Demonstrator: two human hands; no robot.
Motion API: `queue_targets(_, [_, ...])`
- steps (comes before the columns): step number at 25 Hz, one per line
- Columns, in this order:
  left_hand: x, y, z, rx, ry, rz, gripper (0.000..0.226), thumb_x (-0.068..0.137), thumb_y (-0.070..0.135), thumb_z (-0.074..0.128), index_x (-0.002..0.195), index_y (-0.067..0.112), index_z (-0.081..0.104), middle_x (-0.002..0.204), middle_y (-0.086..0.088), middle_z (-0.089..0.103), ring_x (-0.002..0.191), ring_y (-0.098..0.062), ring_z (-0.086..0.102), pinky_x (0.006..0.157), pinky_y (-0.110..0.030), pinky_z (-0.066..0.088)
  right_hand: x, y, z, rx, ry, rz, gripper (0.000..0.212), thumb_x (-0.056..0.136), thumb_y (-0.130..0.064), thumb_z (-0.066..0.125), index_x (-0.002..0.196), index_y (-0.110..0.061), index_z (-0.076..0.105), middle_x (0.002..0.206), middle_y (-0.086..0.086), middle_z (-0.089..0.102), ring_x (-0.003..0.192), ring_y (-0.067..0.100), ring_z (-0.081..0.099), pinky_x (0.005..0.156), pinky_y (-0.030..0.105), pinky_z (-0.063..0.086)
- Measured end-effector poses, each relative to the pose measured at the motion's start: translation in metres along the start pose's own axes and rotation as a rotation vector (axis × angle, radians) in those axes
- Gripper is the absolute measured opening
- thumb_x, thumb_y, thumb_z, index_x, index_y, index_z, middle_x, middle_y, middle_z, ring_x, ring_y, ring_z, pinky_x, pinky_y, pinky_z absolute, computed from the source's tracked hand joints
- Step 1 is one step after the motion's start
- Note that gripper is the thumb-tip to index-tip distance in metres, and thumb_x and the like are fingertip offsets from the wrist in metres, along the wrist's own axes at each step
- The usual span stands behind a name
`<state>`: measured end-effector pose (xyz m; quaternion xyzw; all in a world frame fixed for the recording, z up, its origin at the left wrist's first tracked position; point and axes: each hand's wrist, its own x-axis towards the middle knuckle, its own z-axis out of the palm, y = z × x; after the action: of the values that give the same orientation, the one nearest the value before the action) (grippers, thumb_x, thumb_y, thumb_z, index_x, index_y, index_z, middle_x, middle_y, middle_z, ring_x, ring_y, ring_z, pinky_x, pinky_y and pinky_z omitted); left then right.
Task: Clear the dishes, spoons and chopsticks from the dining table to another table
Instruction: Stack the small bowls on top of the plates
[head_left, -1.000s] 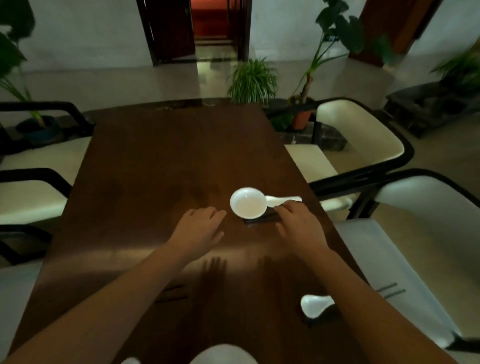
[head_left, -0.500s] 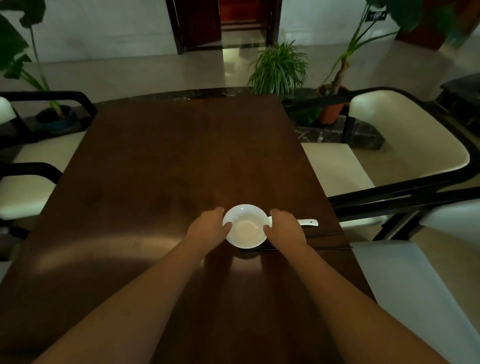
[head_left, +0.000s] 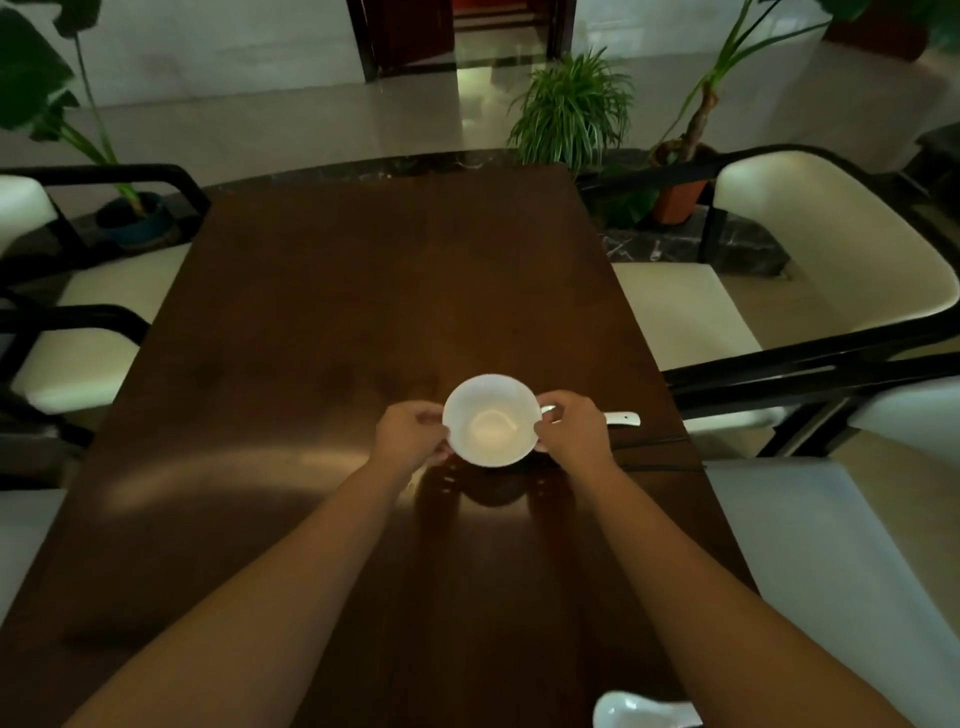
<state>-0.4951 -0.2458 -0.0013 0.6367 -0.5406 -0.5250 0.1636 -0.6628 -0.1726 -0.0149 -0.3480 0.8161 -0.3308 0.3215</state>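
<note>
White bowl (head_left: 491, 420) gripped between left hand (head_left: 410, 437), right hand (head_left: 574, 431).

A long dark brown wooden table (head_left: 363, 322) runs away from the camera, its polished top catching a pale band of light near the left edge. Cream-cushioned chairs with black frames stand along both long sides: two at the left (head_left: 78, 332) and two at the right (head_left: 831, 260). Beyond the far edge the floor (head_left: 291, 130) is pale, glossy tile, meeting a light wall (head_left: 208, 47). A dark-framed doorway (head_left: 462, 36) opens in that wall, reddish inside. Potted plants stand past the far corners: a spiky green one (head_left: 571, 109), a tall one in an orange pot (head_left: 680, 192), and a broad-leaved one at the left (head_left: 47, 98).
</note>
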Motion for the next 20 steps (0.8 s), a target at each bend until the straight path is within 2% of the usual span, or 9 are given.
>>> queue_targets(2, [-0.028, 0.004, -0.022, -0.004, -0.018, 0.065, 0.031, 0.082, -0.001, 0.063, 0.113, 0.004, 0.063, 0.097, -0.01, 0.067, 0.079, -0.021, 0.067, 0.065, -0.028, 0.058, -0.026, -0.009, -0.005, 0.115, -0.002, -0.003, 0.028, 0.082, -0.004, 0.063, 0.108, -0.011, 0.063, 0.1, 0.009, 0.067, 0.091, 0.022, 0.064, 0.075, 0.032, 0.057])
queue_targets(5, [-0.08, -0.005, -0.056, 0.002, -0.067, 0.164, 0.031, 0.083, 0.0, 0.063, 0.112, 0.007, 0.063, 0.088, -0.006, 0.067, 0.068, -0.011, 0.067, 0.058, -0.018, 0.056, -0.081, -0.018, -0.009, 0.175, -0.027, -0.025, 0.027, 0.082, -0.006, 0.064, 0.109, -0.013, 0.063, 0.093, 0.0, 0.062, 0.084, 0.012, 0.059, 0.061, 0.015, 0.05])
queue_targets(8, [-0.135, -0.03, -0.09, 0.003, -0.085, 0.186, 0.027, 0.082, 0.002, 0.064, 0.107, 0.014, 0.065, 0.079, 0.0, 0.068, 0.057, -0.004, 0.067, 0.053, -0.013, 0.054, -0.149, -0.022, -0.005, 0.255, -0.072, -0.019, 0.029, 0.083, -0.006, 0.064, 0.109, -0.016, 0.063, 0.09, -0.004, 0.062, 0.075, 0.005, 0.059, 0.051, 0.009, 0.049])
queue_targets(10, [-0.175, -0.057, -0.111, 0.012, -0.067, 0.151, 0.026, 0.082, 0.006, 0.066, 0.103, 0.021, 0.066, 0.078, 0.003, 0.069, 0.06, -0.003, 0.068, 0.052, -0.012, 0.053, -0.2, -0.019, 0.006, 0.329, -0.107, -0.003, 0.03, 0.081, -0.004, 0.065, 0.106, -0.02, 0.064, 0.089, -0.005, 0.065, 0.077, 0.007, 0.062, 0.053, 0.012, 0.052])
queue_targets(12, [-0.211, -0.093, -0.127, -0.031, -0.1, 0.124, 0.027, 0.082, 0.006, 0.066, 0.103, 0.022, 0.067, 0.078, 0.001, 0.071, 0.065, -0.009, 0.07, 0.057, -0.016, 0.055, -0.248, -0.009, 0.02, 0.376, -0.12, -0.011, 0.031, 0.079, -0.002, 0.065, 0.094, -0.029, 0.065, 0.087, -0.005, 0.068, 0.074, 0.008, 0.067, 0.054, 0.015, 0.054])
queue_targets(14, [-0.245, -0.128, -0.137, -0.048, -0.11, 0.107, 0.028, 0.081, 0.003, 0.066, 0.105, 0.018, 0.069, 0.079, -0.004, 0.073, 0.068, -0.016, 0.071, 0.063, -0.023, 0.058, -0.291, 0.003, 0.034, 0.37, -0.13, 0.006, 0.038, 0.078, -0.002, 0.066, 0.082, -0.04, 0.063, 0.082, -0.008, 0.069, 0.069, 0.004, 0.068, 0.052, 0.013, 0.052])
queue_targets(16, [-0.269, -0.16, -0.143, -0.004, -0.112, 0.104, 0.03, 0.081, 0.004, 0.066, 0.106, 0.02, 0.069, 0.083, -0.004, 0.073, 0.071, -0.018, 0.071, 0.069, -0.028, 0.058, -0.325, 0.014, 0.047, 0.345, -0.132, 0.041, 0.04, 0.078, -0.004, 0.067, 0.077, -0.043, 0.063, 0.078, -0.01, 0.069, 0.068, 0.001, 0.068, 0.051, 0.012, 0.051])
queue_targets(18, [-0.283, -0.184, -0.144, 0.044, -0.122, 0.113, 0.029, 0.082, 0.007, 0.066, 0.106, 0.024, 0.068, 0.083, 0.002, 0.073, 0.071, -0.013, 0.071, 0.067, -0.023, 0.058, -0.349, 0.027, 0.055, 0.326, -0.144, 0.074, 0.036, 0.079, -0.003, 0.066, 0.081, -0.039, 0.066, 0.079, -0.007, 0.069, 0.067, 0.004, 0.069, 0.052, 0.014, 0.053])
queue_targets(20, [-0.294, -0.203, -0.142, 0.069, -0.122, 0.132, 0.029, 0.082, 0.008, 0.066, 0.107, 0.024, 0.067, 0.081, 0.004, 0.071, 0.068, -0.007, 0.07, 0.062, -0.015, 0.055, -0.368, 0.039, 0.062, 0.275, -0.148, 0.093, 0.027, 0.08, -0.005, 0.066, 0.094, -0.028, 0.068, 0.081, -0.005, 0.069, 0.067, 0.011, 0.069, 0.058, 0.018, 0.057])
